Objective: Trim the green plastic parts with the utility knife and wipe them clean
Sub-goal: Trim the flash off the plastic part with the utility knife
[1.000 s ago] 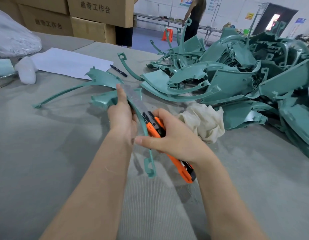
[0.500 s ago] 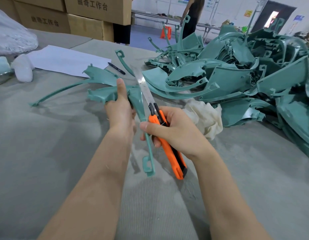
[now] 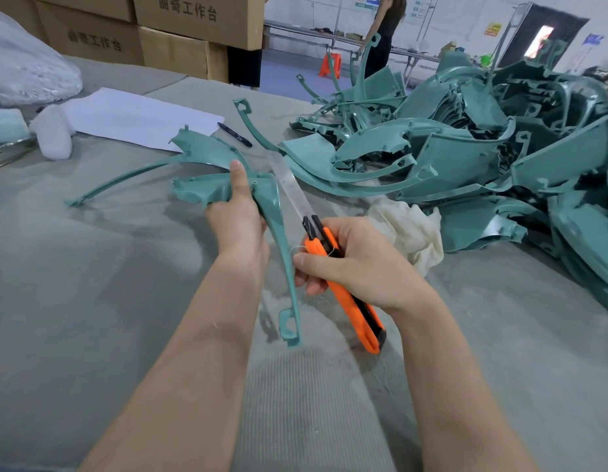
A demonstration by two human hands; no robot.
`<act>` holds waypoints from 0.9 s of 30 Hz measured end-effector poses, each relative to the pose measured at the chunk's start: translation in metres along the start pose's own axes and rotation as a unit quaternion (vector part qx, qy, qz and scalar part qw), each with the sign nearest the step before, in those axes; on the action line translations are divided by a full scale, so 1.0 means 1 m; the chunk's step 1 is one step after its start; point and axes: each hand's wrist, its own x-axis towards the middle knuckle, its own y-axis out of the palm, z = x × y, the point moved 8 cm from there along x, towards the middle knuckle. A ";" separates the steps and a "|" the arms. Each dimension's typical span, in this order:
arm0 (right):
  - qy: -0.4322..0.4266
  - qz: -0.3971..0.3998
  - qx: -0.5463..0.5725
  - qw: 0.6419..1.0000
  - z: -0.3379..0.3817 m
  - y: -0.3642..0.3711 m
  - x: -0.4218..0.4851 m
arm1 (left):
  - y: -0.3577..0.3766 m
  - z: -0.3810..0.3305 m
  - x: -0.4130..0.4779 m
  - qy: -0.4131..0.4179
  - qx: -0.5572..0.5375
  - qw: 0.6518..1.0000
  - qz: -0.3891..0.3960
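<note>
The grey-covered bench (image 3: 91, 301) fills the view, with stacked cardboard boxes (image 3: 180, 52) at its far left edge and a big heap of green plastic parts (image 3: 483, 158) on its right side. A white sheet of paper (image 3: 132, 120) lies far left, and a loose green part (image 3: 200, 151) rests just in front of it. The held green part (image 3: 278, 240) is raised over the middle of the bench, its long axis running from a wide far end to a slim curved arm pointing toward the person. The left hand (image 3: 236, 216) grips the wide end, thumb stretched along it. The right hand (image 3: 357, 257) is wrapped round the orange utility knife (image 3: 347, 291), whose extended blade points away and left beside the part's right edge. A crumpled pale cloth (image 3: 411, 233) lies behind that hand, and a black pen (image 3: 234, 134) lies beside the paper.
</note>
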 end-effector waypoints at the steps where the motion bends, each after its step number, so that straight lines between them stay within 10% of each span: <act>1: 0.005 0.000 -0.011 1.000 -0.002 0.001 0.001 | 0.000 0.000 -0.001 -0.005 -0.002 1.000 -0.001; 8: 0.040 -0.203 -0.106 0.973 -0.014 -0.043 -0.003 | 0.005 0.002 -0.010 -0.050 -0.047 0.997 0.045; 27: -0.035 -0.122 -0.098 0.987 -0.007 -0.006 0.009 | 0.033 0.016 -0.034 -0.166 -0.177 0.953 0.179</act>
